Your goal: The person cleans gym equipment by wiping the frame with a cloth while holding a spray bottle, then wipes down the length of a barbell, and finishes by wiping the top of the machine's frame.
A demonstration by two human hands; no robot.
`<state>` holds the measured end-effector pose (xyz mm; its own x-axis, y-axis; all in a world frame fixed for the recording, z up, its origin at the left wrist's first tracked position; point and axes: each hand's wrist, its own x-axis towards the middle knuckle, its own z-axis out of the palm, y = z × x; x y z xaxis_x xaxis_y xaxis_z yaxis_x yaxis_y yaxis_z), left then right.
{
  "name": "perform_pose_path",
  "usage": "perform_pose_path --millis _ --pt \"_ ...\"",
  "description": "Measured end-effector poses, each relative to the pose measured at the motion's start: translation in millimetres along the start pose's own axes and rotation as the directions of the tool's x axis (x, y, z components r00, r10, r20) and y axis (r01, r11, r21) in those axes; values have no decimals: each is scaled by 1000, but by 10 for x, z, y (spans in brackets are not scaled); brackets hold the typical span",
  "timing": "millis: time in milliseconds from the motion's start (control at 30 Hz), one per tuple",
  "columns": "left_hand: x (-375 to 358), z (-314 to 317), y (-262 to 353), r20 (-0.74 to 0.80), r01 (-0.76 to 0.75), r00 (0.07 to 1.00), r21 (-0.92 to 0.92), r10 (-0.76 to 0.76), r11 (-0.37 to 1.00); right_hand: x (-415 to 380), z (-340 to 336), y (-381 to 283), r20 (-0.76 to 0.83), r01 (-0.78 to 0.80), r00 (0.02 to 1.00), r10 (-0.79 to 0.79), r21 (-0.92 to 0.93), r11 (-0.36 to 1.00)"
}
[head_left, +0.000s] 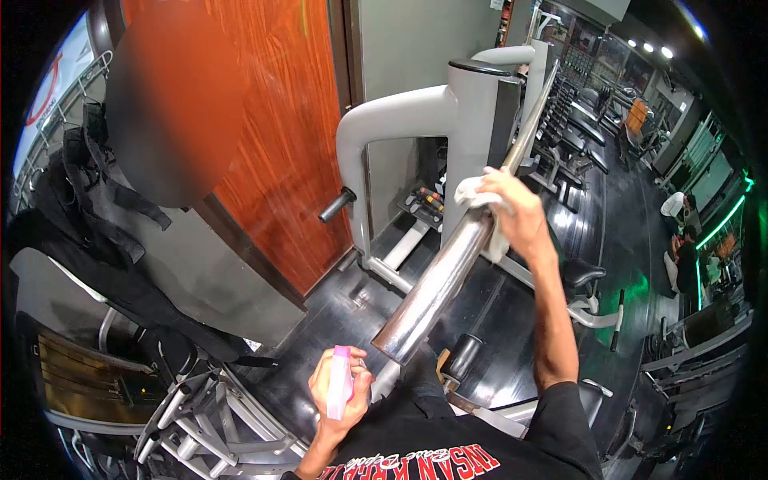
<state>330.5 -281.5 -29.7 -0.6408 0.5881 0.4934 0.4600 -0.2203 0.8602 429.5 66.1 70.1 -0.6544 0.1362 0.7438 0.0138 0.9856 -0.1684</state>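
Observation:
A thick chrome barbell (pixel 436 292) runs from the middle of the view toward the upper right, its sleeve end nearest me. My right hand (pixel 516 212) grips a white cloth (pixel 472 192) and presses it round the bar, just beyond the inner end of the sleeve. Part of the cloth hangs below the bar. Lower and to the left, my left hand (pixel 326 392) is closed round a spray bottle (pixel 340 382) with a pink and pale top. The bottle's lower body is hidden by the hand. The left hand is apart from the barbell.
A grey machine frame (pixel 400 116) stands behind the bar, beside a wooden door (pixel 280 152). A black roller pad (pixel 464 358) is below the bar. Metal equipment (pixel 216 424) is at lower left. Benches and dumbbells line the far right, with people (pixel 680 256) there.

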Motion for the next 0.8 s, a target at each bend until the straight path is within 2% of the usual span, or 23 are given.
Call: perform_pose_path --millis 33,67,100,133,167,200,233,300,367,400,433,467,500,567,600,700,767,800 --pt "24 -7 -15 33 -107 994 183 103 977 26 47 -211 5 16 1000 -17 97 995" --pt "73 20 113 10 -33 999 142 32 989 -12 116 -442 40 43 998 -49 142 989" --pt "71 54 93 5 -33 999 140 32 990 -85 164 -754 62 73 995 -83 140 987" --pt "64 82 56 -81 42 996 -15 -43 999 -131 157 -1069 154 108 979 -136 175 979" --pt "58 97 35 -153 102 980 -175 -130 979 -200 205 -1302 118 187 965 -234 314 931" --pt "82 72 30 -144 108 982 -118 -124 987 -236 200 -1511 110 249 944 -310 378 892" --pt "92 64 20 -143 110 982 -117 -126 987 -241 206 -1609 42 285 946 -323 372 883" --pt "108 56 -5 -104 86 990 -80 -94 993 -278 171 -1418 84 296 937 -339 324 899" --pt "113 91 11 -102 82 990 -108 -93 991 -240 201 -882 7 272 962 -272 59 961" --pt "108 110 -4 -101 51 993 -95 -61 994 -122 125 -641 -23 182 983 -184 -75 980" --pt "109 122 -11 -102 18 994 -84 -26 996 -22 47 -385 -61 102 992 -109 -108 989" --pt "101 102 51 -21 111 993 -71 -113 991 -29 -34 -107 -68 -44 997 38 -100 994" --pt "112 122 56 -23 112 993 -70 -114 991 -60 39 279 -141 -4 990 -7 -81 997" --pt "180 201 48 -43 85 995 -124 -91 989 24 -27 140 -19 -104 994 104 -2 995" --pt "192 211 20 -29 39 999 -65 -41 997 19 23 85 -31 -107 994 108 11 994" --pt "228 302 53 -86 9 996 -103 -18 995 -116 103 5 -68 -131 989 134 54 990" --pt "251 353 122 -124 -6 992 -80 -4 997 -151 129 -37 -162 -177 969 189 86 980" --pt "273 366 166 -114 -5 994 -8 4 1000 -160 123 -46 -150 -197 966 210 97 976"
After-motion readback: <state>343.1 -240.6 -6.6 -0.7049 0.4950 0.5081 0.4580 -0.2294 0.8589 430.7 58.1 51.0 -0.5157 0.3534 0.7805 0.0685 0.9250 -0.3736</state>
